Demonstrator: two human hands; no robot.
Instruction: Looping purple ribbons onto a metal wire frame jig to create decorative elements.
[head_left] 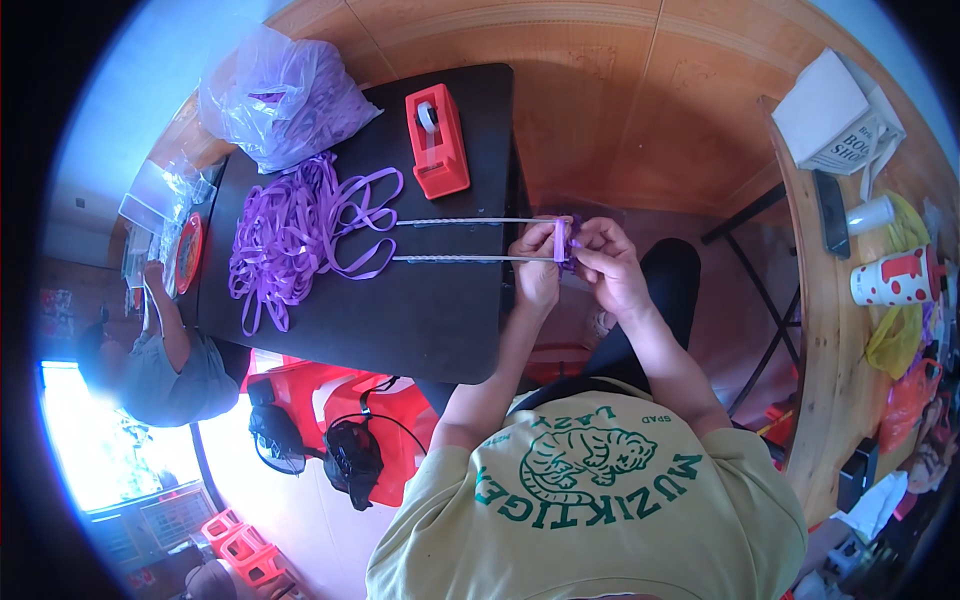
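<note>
Two thin, parallel metal rods (455, 259) stick out over the right edge of the black table. A purple ribbon (561, 241) lies across both rods near their ends. My left hand (537, 272) is closed around the rod ends and the ribbon there. My right hand (612, 268), fingers pinched, holds the ribbon just right of the rods; its exact grip is partly hidden. A large loose heap of purple ribbon (285, 240) lies on the table to the left, with loops reaching toward the rods.
On the black table (400, 325) stand a red tape dispenser (437, 140) and a clear bag (285, 100) of purple material. Another person (175, 365) sits at the far left. A wooden table (815, 300) on the right bears a phone (831, 213) and a spotted cup (893, 277).
</note>
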